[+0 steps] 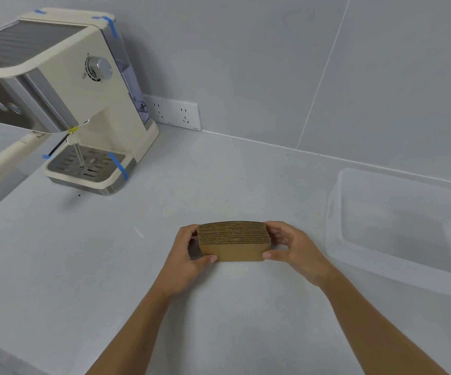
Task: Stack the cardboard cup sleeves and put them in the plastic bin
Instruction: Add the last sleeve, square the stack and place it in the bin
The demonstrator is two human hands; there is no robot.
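Observation:
A stack of several brown cardboard cup sleeves stands on its edge on the white counter, near the middle of the head view. My left hand grips the stack's left end, thumb on the front face. My right hand grips the right end the same way. Both hands press the sleeves together. The clear plastic bin sits to the right of the stack, a short gap from my right hand, and nothing shows inside it.
A cream espresso machine with blue tape strips stands at the back left, its portafilter handle jutting left. A white double wall socket sits low on the grey tiled wall behind it. White counter spreads around my hands.

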